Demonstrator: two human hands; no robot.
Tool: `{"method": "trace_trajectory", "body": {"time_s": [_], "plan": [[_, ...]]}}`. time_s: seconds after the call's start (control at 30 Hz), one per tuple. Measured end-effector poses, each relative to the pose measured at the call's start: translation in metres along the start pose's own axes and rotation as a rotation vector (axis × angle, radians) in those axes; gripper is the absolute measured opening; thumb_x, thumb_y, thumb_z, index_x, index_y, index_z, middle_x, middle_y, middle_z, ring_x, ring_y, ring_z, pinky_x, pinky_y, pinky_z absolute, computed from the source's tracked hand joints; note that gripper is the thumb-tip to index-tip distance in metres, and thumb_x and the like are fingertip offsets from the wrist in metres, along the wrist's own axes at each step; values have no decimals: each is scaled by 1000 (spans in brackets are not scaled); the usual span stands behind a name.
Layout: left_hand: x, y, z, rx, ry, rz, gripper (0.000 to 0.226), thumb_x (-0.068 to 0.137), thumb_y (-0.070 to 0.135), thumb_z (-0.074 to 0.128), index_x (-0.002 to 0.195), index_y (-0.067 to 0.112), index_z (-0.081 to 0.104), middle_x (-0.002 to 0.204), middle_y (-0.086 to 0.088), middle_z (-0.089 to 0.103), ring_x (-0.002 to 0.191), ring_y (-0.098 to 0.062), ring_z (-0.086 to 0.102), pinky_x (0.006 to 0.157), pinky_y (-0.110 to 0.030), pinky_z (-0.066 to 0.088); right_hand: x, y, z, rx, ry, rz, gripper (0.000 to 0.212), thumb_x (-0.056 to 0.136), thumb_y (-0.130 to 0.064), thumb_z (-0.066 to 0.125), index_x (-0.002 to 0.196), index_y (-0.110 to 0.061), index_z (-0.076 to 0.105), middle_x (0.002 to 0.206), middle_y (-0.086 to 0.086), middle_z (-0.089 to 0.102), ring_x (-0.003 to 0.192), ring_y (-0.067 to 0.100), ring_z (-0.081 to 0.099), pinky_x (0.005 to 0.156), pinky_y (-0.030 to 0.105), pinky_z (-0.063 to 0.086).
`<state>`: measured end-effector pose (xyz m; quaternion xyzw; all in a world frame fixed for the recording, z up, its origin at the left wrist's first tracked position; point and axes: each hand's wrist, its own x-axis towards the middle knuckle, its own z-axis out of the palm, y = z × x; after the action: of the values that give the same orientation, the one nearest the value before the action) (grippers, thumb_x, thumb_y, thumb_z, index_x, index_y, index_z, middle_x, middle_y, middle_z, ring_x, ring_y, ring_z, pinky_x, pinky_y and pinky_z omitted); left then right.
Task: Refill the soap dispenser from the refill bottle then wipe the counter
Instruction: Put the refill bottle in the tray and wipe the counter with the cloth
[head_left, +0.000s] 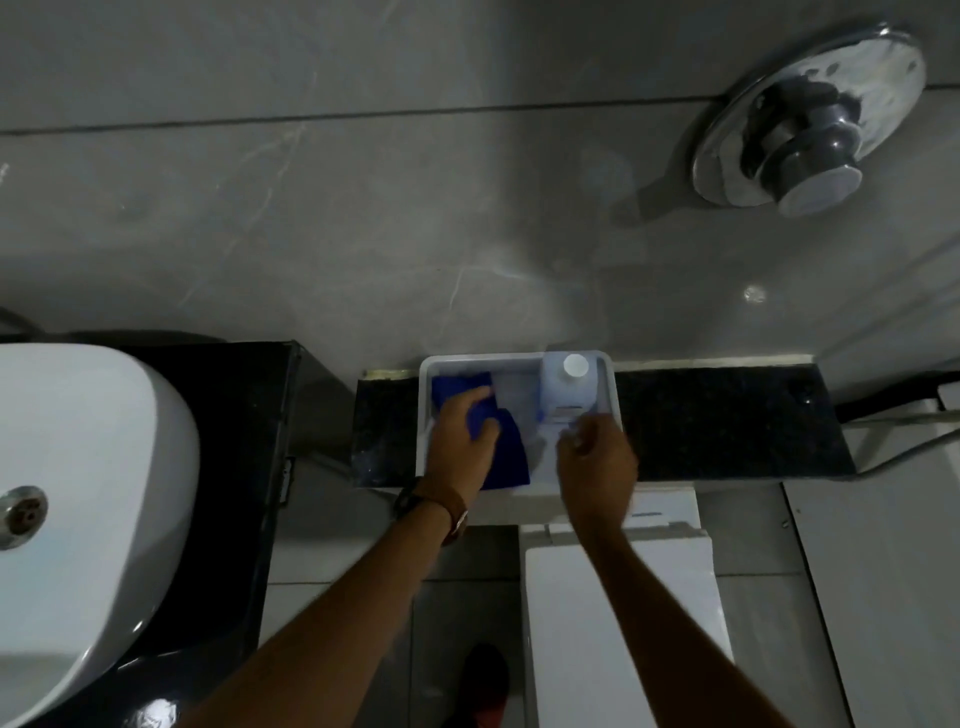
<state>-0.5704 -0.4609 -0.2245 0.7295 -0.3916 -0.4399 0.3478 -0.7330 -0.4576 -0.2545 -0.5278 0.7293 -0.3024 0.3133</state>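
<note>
While both hands sit in white plastic bin (514, 358), L hand (462, 431) fingers curled on blue cloth (511, 449), R hand (597, 462) pinched near clear white-capped refill bottle (563, 389) at 1 o'clock, grip unclear; nxt: lift bottle out.

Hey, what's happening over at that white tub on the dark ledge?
A person is reaching both hands into a white tub on a dark stone ledge. The left hand rests on a blue cloth; the right hand is at the base of a capped clear bottle. Its grip is blurred.

White basin (93, 467) left; flush valve (810, 130) on wall
</note>
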Motion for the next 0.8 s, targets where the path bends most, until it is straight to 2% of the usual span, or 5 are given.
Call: {"method": "trace_trajectory", "body": {"time_s": [0.13,0.3,0.47,0.67,0.8], "plan": [[4,-35,-39,14,202,-175,47,97,18,58,141,23,44,122,12,47,111,-12,55,88,-27,51,-14,-7,63,-324,-304,-267,39,95,-38,63,131,-28,52,130,1,59,117,19,60,93,36,56],[6,-63,-60,-93,-76,-319,31,101,17,45,126,35,50,117,3,61,96,-10,59,75,-27,50,-5,-22,118,-656,-378,-298,87,89,-60,63,157,-37,13,152,14,30,130,38,43,99,53,49],[1,-63,-62,-191,-132,-296,43,100,17,47,141,32,44,127,-2,57,114,-20,57,84,-32,51,2,-24,124,-752,-413,-287,105,75,-39,86,156,-35,19,146,15,37,126,38,47,93,51,53],[-32,-51,-85,-137,-74,-244,63,99,13,49,155,27,24,153,-8,39,137,-27,43,113,-49,39,-15,-48,87,-549,-361,-369,54,99,-26,58,150,-21,41,124,17,58,107,33,62,90,47,57],[-82,-49,-129,-137,-23,-170,65,97,11,51,153,33,25,144,-5,46,104,-4,58,83,-23,52,-64,-75,63,-426,-347,-441,41,101,-23,52,141,-17,51,107,12,63,86,22,61,79,38,56]]}}
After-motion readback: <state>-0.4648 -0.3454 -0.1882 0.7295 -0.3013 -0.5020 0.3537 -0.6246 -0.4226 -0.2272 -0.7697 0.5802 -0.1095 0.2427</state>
